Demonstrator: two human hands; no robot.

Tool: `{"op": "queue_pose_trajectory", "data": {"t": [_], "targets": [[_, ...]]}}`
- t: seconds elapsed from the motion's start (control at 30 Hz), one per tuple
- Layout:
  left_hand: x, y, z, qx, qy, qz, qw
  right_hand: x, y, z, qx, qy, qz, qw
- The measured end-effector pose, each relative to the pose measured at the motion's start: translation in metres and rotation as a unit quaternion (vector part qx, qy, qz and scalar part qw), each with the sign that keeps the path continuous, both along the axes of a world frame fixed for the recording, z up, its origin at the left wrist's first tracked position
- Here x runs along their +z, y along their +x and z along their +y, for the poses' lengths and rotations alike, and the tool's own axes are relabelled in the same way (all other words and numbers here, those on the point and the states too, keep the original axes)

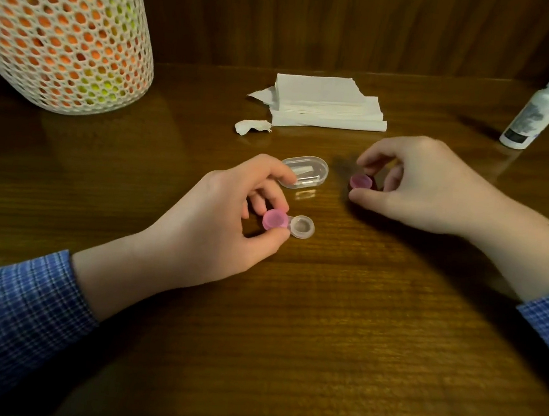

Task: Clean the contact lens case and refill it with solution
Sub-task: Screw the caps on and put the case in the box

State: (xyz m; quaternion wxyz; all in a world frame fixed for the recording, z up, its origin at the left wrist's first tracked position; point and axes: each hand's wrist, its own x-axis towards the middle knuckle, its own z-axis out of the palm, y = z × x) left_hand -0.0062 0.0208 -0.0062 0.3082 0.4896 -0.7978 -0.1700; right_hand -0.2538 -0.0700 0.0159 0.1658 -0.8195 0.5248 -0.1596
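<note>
The clear contact lens case [301, 227] lies on the wooden table [323, 314] in the middle. Its left well carries a pink cap [274, 219], which my left hand [231, 223] pinches between thumb and fingers. Its right well is uncovered and looks empty. My right hand [427, 186] rests farther right, with its thumb and fingertips closed around a second pink cap [361, 182] that sits on the table. A white solution bottle [545, 104] stands upright at the far right.
A clear oval plastic box [305, 172] lies just behind my left hand. A stack of white tissues [328, 105] and a torn scrap [251, 126] lie behind it. A white mesh basket [61, 33] stands at the back left. The table's front edge runs along the bottom.
</note>
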Motion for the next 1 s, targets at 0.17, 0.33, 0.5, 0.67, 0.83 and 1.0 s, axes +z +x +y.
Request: {"op": "queue_pose_trajectory", "data": {"t": [0.17,0.33,0.5,0.67,0.83,1.0], "targets": [[0.001,0.003,0.001,-0.007,0.007,-0.005,1.000,0.000,0.003,0.001,0.004,0.010,-0.013,1.000],[0.002,0.007,0.002,0.003,0.006,-0.019,1.000,0.003,0.005,0.011,0.039,0.024,-0.050,0.998],[0.004,0.007,0.004,0.005,0.008,-0.036,0.999,0.006,0.010,0.024,0.085,0.038,-0.085,0.992],[0.005,0.007,0.003,0.000,0.011,-0.041,0.999,0.000,0.016,0.031,0.121,0.065,-0.214,0.967],[0.005,0.008,0.003,-0.002,0.007,-0.039,0.999,-0.007,0.024,0.037,0.151,0.092,-0.263,0.948],[0.005,0.008,0.003,-0.006,0.003,-0.036,0.999,-0.009,0.028,0.042,0.163,0.066,-0.244,0.954]]}}
